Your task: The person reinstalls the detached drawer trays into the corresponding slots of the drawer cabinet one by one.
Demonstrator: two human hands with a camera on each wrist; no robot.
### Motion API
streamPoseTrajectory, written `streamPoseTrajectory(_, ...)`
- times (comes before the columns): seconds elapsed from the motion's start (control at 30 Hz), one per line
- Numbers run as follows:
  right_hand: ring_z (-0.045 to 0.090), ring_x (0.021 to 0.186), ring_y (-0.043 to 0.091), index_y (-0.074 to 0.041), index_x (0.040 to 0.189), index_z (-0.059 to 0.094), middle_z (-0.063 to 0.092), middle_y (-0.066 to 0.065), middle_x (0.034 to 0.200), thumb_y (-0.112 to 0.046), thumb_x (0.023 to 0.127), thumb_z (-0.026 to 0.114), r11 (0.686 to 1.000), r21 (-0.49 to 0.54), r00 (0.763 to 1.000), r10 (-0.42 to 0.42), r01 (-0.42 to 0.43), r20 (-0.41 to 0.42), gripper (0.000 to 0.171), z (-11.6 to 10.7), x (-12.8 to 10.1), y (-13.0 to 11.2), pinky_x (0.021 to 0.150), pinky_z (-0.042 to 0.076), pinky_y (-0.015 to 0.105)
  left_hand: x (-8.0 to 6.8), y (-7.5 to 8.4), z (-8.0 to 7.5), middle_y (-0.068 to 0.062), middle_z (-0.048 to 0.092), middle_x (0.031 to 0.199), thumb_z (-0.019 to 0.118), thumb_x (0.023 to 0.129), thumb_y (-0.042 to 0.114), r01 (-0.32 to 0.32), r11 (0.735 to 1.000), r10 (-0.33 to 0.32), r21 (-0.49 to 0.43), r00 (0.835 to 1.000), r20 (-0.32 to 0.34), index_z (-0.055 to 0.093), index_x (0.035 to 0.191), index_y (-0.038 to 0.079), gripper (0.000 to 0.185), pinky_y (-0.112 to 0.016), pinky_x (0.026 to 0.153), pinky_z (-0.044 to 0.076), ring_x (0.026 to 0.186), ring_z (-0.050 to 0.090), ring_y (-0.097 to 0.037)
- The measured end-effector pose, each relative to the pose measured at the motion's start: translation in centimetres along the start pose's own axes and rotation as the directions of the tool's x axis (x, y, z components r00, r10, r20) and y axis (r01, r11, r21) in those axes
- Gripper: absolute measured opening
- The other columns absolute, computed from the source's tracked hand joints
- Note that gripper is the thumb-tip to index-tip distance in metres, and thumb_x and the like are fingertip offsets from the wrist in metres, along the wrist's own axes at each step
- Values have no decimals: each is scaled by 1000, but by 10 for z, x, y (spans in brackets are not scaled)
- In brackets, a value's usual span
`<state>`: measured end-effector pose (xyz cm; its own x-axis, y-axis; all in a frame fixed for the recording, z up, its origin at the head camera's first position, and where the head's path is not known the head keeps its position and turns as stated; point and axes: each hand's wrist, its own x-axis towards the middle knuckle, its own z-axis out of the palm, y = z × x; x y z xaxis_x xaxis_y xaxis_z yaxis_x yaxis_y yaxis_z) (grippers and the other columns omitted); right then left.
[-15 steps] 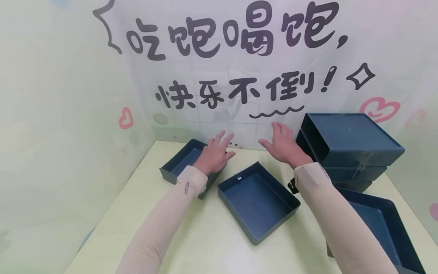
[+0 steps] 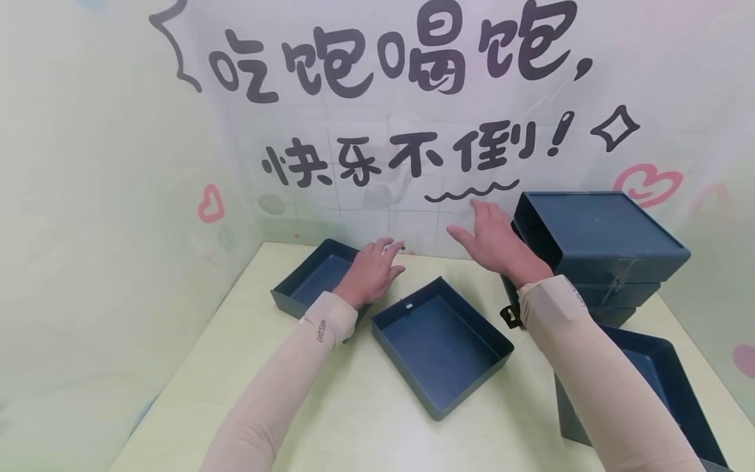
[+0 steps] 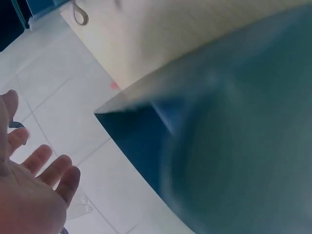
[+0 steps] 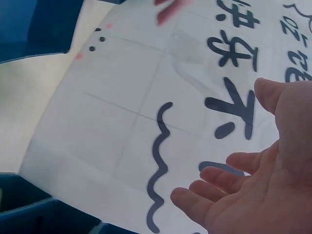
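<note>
My left hand (image 2: 368, 272) hovers over the right side of a shallow dark blue tray (image 2: 301, 288) at the back left. Its fingers are spread and relaxed, and the left wrist view shows nothing in the hand (image 3: 36, 190). My right hand (image 2: 495, 242) is raised before the wall, just left of a stack of dark blue boxes (image 2: 613, 223). Its fingers reach out loosely, and the palm (image 4: 243, 195) is bare in the right wrist view. Between the arms, a square dark blue tray (image 2: 442, 354) lies turned at an angle on the table.
The top box in the stack has a hollow left side and tape on its front. Another blue tray (image 2: 660, 364) sits at the front right, partly behind my right forearm. A lettered wall sheet (image 2: 354, 223) backs the pale table (image 2: 248, 367).
My left hand has dropped slightly toward the left tray. My right hand has risen a little and shifted right. The trays and boxes have stayed in place; the head view shifted slightly.
</note>
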<state>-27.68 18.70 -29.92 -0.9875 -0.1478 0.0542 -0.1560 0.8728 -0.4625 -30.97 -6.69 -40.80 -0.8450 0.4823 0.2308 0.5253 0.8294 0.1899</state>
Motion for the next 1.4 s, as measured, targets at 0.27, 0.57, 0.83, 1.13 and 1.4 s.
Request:
streamPoseTrajectory(0.27,14,157,43,-1,163,5,13,26,169,-48,107,44,997,71,1000,21,-20,-23,83,-21,-4,-3,126,18,61,-7,6,10,-16,48,151,56,106,23,2,998,1,-63,999,41,45,151,12,47,-57,113,40,143,44,-36)
streamPoseTrajectory(0.57,18,156,43,-3,163,0,15,27,168,-51,106,42,994,105,998,45,-42,-33,86,-37,-12,7,124,21,62,-14,11,20,-14,47,153,54,104,5,-44,964,88,-262,984,158,39,155,10,53,-45,119,39,144,46,-30)
streamPoseTrajectory(0.83,30,150,47,-8,164,-3,16,27,168,-59,105,37,986,160,998,53,-45,-45,88,-49,-20,16,121,25,65,-17,12,20,-10,56,149,45,101,-8,53,940,54,-338,953,299,51,147,8,49,-37,111,49,125,67,-26)
streamPoseTrajectory(1.13,28,148,51,-4,163,-1,18,34,164,-65,103,33,988,126,992,95,-84,-78,92,-74,-24,43,119,23,69,-14,13,16,-7,63,144,42,98,-12,76,939,56,-336,929,365,60,141,11,52,-37,108,52,120,69,-24)
streamPoseTrajectory(1.4,26,147,56,-4,163,-1,17,35,164,-70,100,28,976,126,978,189,-178,-84,96,-106,-33,71,115,25,73,-11,11,16,-7,71,131,46,101,-7,40,943,84,-330,931,354,67,133,11,43,-37,105,53,120,68,-22)
